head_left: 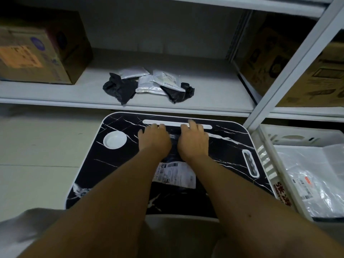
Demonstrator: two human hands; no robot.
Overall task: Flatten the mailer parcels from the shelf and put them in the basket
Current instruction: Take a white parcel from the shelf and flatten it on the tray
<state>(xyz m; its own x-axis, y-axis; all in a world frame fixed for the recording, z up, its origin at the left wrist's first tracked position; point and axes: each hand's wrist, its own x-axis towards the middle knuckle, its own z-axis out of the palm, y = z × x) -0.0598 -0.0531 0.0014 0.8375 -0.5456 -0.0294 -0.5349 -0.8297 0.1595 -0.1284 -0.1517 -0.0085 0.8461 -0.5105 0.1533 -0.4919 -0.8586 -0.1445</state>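
Both bare arms reaching out over black lap table (232, 146). Left hand (155, 139) flat, palm down, fingers spread. Right hand (193, 142) flat too, just beside. Pressing on black mailer parcel (175, 174) lying on table, white label showing near wrists. Nothing gripped, only pushed down. Flattening step, by the look of it. More crumpled parcels (149, 84) waiting on shelf (55, 94). Next: lift flat parcel, carry right, drop into white basket (268, 162).
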